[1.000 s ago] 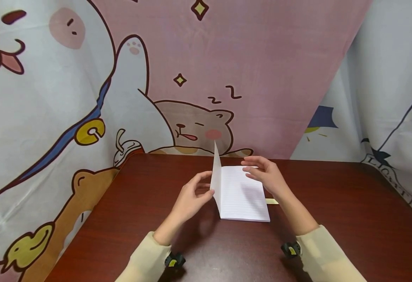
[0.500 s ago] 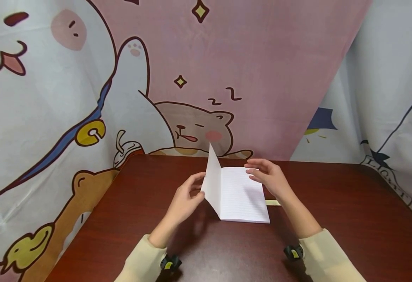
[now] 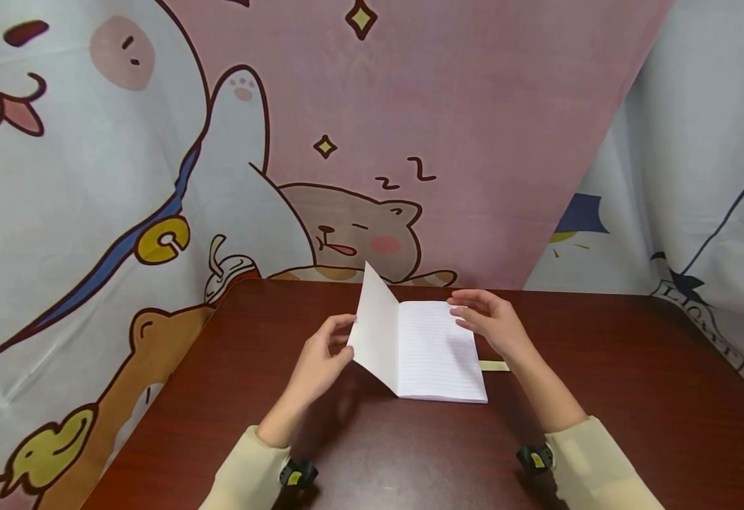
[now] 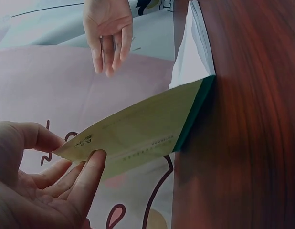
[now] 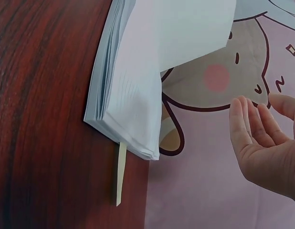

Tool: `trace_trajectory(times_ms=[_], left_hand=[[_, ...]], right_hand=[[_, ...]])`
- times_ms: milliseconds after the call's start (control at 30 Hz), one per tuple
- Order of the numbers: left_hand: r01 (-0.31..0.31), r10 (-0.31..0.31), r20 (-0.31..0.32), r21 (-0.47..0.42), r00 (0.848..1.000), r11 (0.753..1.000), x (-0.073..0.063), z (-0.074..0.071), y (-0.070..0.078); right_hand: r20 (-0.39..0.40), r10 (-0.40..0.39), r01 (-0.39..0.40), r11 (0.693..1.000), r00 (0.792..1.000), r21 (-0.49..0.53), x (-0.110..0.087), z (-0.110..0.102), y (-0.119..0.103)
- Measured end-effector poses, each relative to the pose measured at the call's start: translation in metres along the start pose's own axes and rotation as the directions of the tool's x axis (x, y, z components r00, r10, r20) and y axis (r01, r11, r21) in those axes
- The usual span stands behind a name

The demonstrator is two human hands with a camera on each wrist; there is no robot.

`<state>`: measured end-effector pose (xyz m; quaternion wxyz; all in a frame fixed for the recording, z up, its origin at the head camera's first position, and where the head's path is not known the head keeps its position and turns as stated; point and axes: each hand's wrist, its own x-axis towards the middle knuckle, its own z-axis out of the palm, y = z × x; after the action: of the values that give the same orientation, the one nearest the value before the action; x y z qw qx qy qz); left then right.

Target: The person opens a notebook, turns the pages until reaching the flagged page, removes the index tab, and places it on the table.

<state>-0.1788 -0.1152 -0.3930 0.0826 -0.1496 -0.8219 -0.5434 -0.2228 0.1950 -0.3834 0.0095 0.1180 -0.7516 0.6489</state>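
Note:
A notebook with white lined pages lies on the dark red-brown table. Its front cover stands tilted up to the left, white inside. In the left wrist view the cover's outer face is yellowish, with a green spine strip. My left hand pinches the cover's free edge between thumb and fingers. Above the right page's upper corner hovers my right hand, fingers loosely bent and holding nothing; the right wrist view shows this hand apart from the pages.
A pale yellow strip sticks out from under the notebook's right edge onto the table. Behind the table hangs a pink and white cartoon cloth. Both wrists carry a small black device.
The cover has swung left, from nearly upright to a wider tilt, with my left hand moving left along with it. My right hand has shifted slightly right.

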Motion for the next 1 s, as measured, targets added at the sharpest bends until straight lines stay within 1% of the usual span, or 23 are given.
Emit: trace_trajectory(times_ms=[333,500,700,933,1000], left_hand=[[0.047,-0.045,-0.029,0.074,0.999,0.996,0.002,-0.011,-0.009],[0.061,-0.059,-0.029,0.109,0.998,0.992,0.004,-0.016,-0.013],[0.069,-0.066,-0.037,0.112,0.997,0.991,0.007,-0.019,-0.020],[0.151,-0.146,-0.055,0.096,0.988,0.984,0.009,-0.024,-0.022],[0.161,-0.156,-0.059,0.104,0.986,0.981,0.009,-0.025,-0.024]], right_hand=[[-0.022,0.026,-0.027,0.999,0.999,-0.040,-0.003,-0.007,0.002],[-0.025,0.026,-0.027,0.998,0.999,-0.051,-0.004,-0.009,0.003],[-0.030,0.029,-0.030,0.997,0.999,-0.066,-0.005,-0.012,0.002],[-0.038,0.024,-0.026,0.998,0.999,-0.058,-0.007,-0.015,0.002],[-0.041,0.023,-0.025,0.998,0.999,-0.053,-0.007,-0.016,0.003]])
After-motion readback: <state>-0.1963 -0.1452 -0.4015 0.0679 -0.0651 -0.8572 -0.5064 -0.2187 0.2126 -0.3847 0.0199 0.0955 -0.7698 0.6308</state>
